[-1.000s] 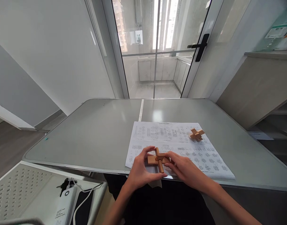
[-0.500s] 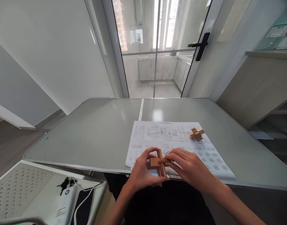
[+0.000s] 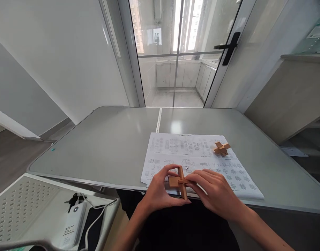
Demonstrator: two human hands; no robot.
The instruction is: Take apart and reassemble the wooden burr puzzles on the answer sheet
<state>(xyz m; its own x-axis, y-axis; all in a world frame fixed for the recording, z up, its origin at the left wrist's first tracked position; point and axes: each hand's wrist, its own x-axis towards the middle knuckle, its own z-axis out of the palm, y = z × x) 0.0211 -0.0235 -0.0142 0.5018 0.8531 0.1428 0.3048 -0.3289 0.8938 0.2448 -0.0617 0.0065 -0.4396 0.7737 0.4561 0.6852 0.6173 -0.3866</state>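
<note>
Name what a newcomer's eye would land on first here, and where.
Likely first, the crossed wooden puzzle pieces that the left hand and right hand hold above the near edge of the table. Then the wooden burr puzzle on the diagram sheet, near its far right corner. Beyond, a black lever handle stands out at the right of the glass door.

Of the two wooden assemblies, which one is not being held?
The wooden assembly on the printed sheet, near its far right corner: no hand touches it. The other assembly is held by the left hand and right hand.
</note>
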